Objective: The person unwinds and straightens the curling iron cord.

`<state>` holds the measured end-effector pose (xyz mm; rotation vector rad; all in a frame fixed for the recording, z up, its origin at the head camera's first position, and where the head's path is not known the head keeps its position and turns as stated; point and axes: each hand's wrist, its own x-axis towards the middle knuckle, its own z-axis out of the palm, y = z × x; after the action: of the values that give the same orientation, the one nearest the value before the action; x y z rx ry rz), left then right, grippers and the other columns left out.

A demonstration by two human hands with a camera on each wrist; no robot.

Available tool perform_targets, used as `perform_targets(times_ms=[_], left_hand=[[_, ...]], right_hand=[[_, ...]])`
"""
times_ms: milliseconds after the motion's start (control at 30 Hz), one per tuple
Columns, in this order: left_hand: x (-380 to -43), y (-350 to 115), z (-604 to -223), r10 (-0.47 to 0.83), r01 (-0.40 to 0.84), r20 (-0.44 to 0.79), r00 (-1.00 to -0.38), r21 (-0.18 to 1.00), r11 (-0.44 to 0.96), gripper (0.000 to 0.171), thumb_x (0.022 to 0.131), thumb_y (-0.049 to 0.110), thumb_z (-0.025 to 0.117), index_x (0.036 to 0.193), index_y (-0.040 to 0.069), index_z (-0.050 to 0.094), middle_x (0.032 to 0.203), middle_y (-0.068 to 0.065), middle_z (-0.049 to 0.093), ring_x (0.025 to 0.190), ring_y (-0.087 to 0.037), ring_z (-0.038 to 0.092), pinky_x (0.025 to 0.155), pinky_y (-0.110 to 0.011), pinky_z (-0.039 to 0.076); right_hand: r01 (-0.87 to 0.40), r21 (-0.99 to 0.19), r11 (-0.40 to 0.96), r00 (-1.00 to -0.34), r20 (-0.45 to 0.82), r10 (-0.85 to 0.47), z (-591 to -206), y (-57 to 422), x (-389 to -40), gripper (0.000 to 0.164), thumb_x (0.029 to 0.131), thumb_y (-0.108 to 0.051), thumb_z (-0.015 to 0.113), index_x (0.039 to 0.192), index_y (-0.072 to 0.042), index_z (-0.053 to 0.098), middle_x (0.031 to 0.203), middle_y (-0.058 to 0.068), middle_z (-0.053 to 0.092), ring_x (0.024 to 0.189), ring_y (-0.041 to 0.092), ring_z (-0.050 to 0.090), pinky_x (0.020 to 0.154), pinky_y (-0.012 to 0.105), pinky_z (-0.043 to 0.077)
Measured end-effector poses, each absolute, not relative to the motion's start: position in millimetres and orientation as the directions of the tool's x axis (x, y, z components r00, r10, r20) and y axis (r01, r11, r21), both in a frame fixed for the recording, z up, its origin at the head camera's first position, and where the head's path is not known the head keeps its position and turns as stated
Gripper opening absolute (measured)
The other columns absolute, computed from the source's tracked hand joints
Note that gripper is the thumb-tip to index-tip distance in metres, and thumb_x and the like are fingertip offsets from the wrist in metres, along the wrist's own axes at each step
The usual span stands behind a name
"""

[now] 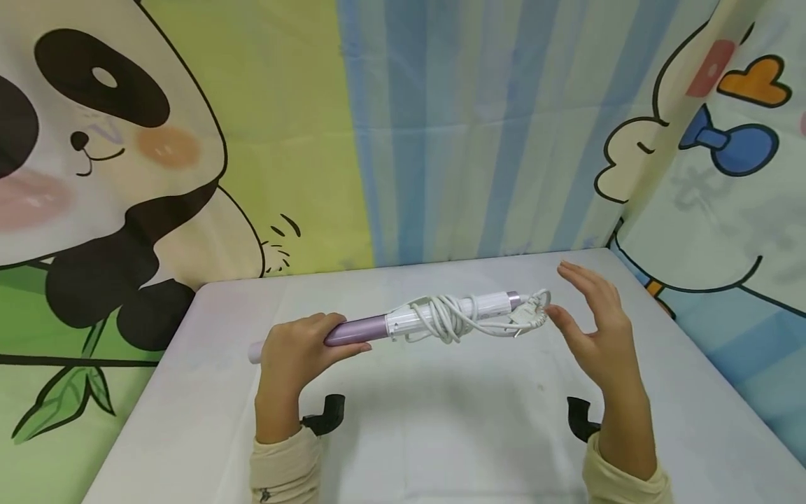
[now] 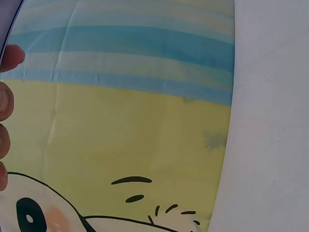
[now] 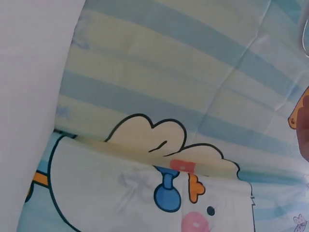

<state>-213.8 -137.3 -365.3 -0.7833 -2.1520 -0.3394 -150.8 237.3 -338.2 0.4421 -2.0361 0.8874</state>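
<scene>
Above the white table, a slim purple-and-white curling iron [image 1: 355,331] is held level, tilted slightly up to the right. A white power cord [image 1: 448,316] is wound round its white part, with the bundled cord end and plug [image 1: 529,313] at the right tip. My left hand [image 1: 302,350] grips the purple part; its fingertips [image 2: 6,101] show at the left edge of the left wrist view. My right hand [image 1: 595,329] is spread beside the cord end, thumb close to it; whether they touch I cannot tell. Part of a finger [image 3: 303,125] appears in the right wrist view.
A white table [image 1: 441,434] lies beneath the hands. Behind it hangs a striped blue and yellow cloth [image 1: 453,140] with a panda print at left and a white cartoon figure at right. Black curved pieces [image 1: 326,414] sit by both wrists.
</scene>
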Motion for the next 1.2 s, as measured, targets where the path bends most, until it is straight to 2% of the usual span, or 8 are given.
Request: perform_targets(times_ms=[133, 200, 367, 600, 700, 900, 1067, 1200], left_hand=[[-215, -137, -362, 0.423, 0.635, 0.758, -0.497, -0.015, 0.773, 0.072, 0.083, 0.076, 0.032, 0.074, 0.013, 0.065, 0.056, 0.004, 0.059, 0.044, -0.007, 0.044, 0.042, -0.025, 0.036], [-216, -138, -361, 0.426, 0.638, 0.757, -0.495, -0.015, 0.77, 0.07, 0.083, 0.076, 0.035, 0.074, 0.013, 0.066, 0.056, 0.004, 0.059, 0.045, -0.006, 0.044, 0.042, -0.024, 0.037], [-210, -142, -360, 0.436, 0.65, 0.757, -0.487, -0.02, 0.76, 0.064, 0.082, 0.074, 0.043, 0.075, 0.015, 0.066, 0.056, 0.005, 0.058, 0.045, -0.005, 0.043, 0.042, -0.024, 0.036], [-208, -145, -360, 0.429, 0.662, 0.751, -0.501, 0.013, 0.749, 0.051, 0.075, 0.066, 0.062, 0.075, 0.015, 0.067, 0.059, 0.007, 0.06, 0.048, -0.003, 0.046, 0.044, -0.024, 0.039], [-208, -145, -361, 0.435, 0.665, 0.743, -0.509, 0.018, 0.747, 0.052, 0.076, 0.067, 0.061, 0.076, 0.015, 0.068, 0.06, 0.006, 0.061, 0.048, -0.004, 0.047, 0.045, -0.024, 0.04], [-211, -143, -358, 0.446, 0.667, 0.737, -0.508, 0.008, 0.745, 0.062, 0.08, 0.073, 0.048, 0.076, 0.014, 0.068, 0.059, 0.004, 0.061, 0.047, -0.005, 0.046, 0.043, -0.025, 0.038], [-211, -138, -359, 0.445, 0.667, 0.721, -0.532, 0.033, 0.744, 0.071, 0.082, 0.077, 0.036, 0.073, 0.014, 0.068, 0.059, 0.004, 0.061, 0.047, -0.005, 0.046, 0.044, -0.024, 0.038], [-210, -138, -361, 0.452, 0.672, 0.69, -0.566, 0.068, 0.738, 0.071, 0.08, 0.078, 0.036, 0.073, 0.014, 0.068, 0.06, 0.005, 0.061, 0.048, -0.003, 0.047, 0.045, -0.023, 0.038]], right_hand=[[-0.566, -0.493, 0.66, -0.619, 0.783, 0.054, -343, 241, -153, 0.037, 0.094, -0.006, 0.056, 0.129, 0.003, 0.053, 0.136, -0.019, 0.049, 0.12, -0.008, 0.046, 0.1, 0.01, 0.032], [-0.57, -0.505, 0.648, -0.63, 0.775, 0.05, -343, 241, -155, 0.037, 0.093, 0.0, 0.054, 0.13, 0.003, 0.052, 0.135, -0.018, 0.049, 0.118, -0.008, 0.047, 0.098, 0.009, 0.034], [-0.58, -0.503, 0.642, -0.663, 0.749, -0.012, -344, 240, -157, 0.041, 0.088, 0.007, 0.057, 0.128, 0.002, 0.055, 0.134, -0.015, 0.051, 0.123, -0.005, 0.046, 0.098, 0.008, 0.034], [-0.549, -0.512, 0.661, -0.77, 0.618, -0.161, -340, 252, -152, 0.039, 0.086, 0.006, 0.061, 0.123, -0.004, 0.061, 0.125, -0.029, 0.052, 0.117, -0.013, 0.048, 0.095, 0.004, 0.035], [-0.551, -0.52, 0.653, -0.792, 0.572, -0.213, -343, 256, -152, 0.039, 0.084, 0.007, 0.063, 0.121, -0.005, 0.062, 0.121, -0.025, 0.056, 0.112, -0.012, 0.05, 0.092, 0.005, 0.037], [-0.606, -0.495, 0.623, -0.765, 0.577, -0.286, -345, 257, -155, 0.035, 0.08, 0.006, 0.068, 0.112, -0.007, 0.067, 0.101, -0.005, 0.06, 0.093, -0.004, 0.049, 0.074, 0.009, 0.039], [-0.716, -0.425, 0.554, -0.66, 0.671, -0.338, -346, 256, -162, 0.015, 0.087, -0.012, 0.066, 0.099, -0.003, 0.07, 0.09, 0.003, 0.055, 0.089, 0.003, 0.046, 0.07, 0.014, 0.037], [-0.752, -0.452, 0.48, -0.638, 0.681, -0.359, -347, 255, -162, 0.026, 0.092, -0.026, 0.059, 0.096, -0.002, 0.069, 0.091, 0.004, 0.056, 0.089, 0.003, 0.048, 0.073, 0.011, 0.04]])
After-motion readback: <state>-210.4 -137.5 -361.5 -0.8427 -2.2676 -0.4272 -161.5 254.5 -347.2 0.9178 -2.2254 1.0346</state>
